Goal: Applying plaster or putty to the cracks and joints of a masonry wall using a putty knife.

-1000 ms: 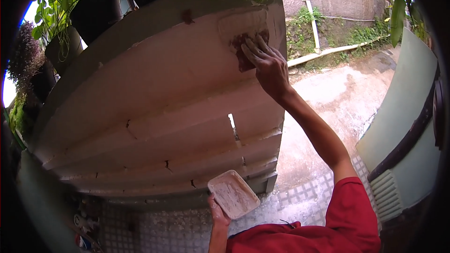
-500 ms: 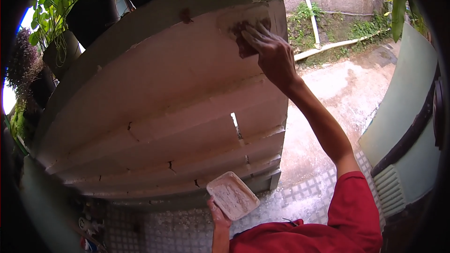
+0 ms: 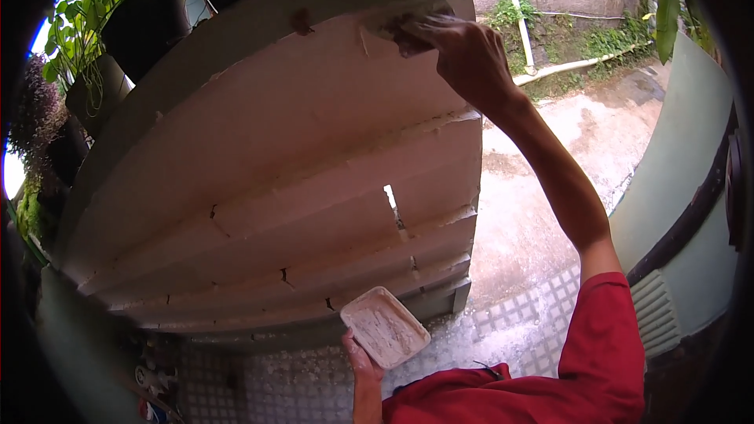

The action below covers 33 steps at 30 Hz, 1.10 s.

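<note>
Over the last second, the scraper (image 3: pixel 414 45) has been carried higher up the wall (image 3: pixel 259 126) by the right hand (image 3: pixel 475 63), and it is now held near the upper right corner, close to the grey border (image 3: pixel 259 23). The work is thus judged to be shifted from the patch below to the strip under that border. A thin pale streak (image 3: pixel 364 41) can now be seen just left of the scraper. The tray (image 3: pixel 408 354) is kept low before the body, almost unmoved, with whitish paste (image 3: pixel 385 328) spread over its bottom.

In the right grip, the scraper is held under extended fingers; where the thumb is placed cannot be told. In the left grip, the tray is held by its near left edge, by the left hand (image 3: pixel 360 357).

Two hands, one scraper and one tray are counted. On the wall, one bright slit (image 3: pixel 391 198) and at least three dark cracks (image 3: pixel 284 275) are seen. At least three pots (image 3: pixel 147 27) are set at the upper left; the exact number is hidden by leaves and shadow.
</note>
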### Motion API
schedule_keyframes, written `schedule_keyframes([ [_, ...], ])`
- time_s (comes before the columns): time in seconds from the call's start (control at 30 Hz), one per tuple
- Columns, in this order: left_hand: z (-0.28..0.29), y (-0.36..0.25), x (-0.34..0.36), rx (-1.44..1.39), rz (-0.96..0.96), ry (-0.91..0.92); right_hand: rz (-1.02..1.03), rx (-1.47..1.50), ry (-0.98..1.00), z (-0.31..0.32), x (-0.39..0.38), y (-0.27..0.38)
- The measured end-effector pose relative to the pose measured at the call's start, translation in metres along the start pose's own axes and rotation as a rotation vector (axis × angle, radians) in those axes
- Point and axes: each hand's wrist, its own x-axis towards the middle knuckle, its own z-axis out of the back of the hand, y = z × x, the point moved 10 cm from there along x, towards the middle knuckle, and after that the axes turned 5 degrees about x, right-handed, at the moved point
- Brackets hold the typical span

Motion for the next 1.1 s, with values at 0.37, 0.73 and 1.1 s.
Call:
schedule_keyframes([
  [0.37,-0.003,-0.005,0.003,0.020,-0.012,0.038,0.076,-0.010,0.014,-0.003,-0.017,0.023],
  [0.73,0.000,-0.002,-0.001,-0.016,0.004,0.016,0.086,-0.124,0.096,-0.032,-0.070,0.031],
  [1.1,0.000,-0.014,-0.005,-0.010,-0.018,0.062,0.070,-0.138,0.101,-0.025,-0.069,0.024],
])
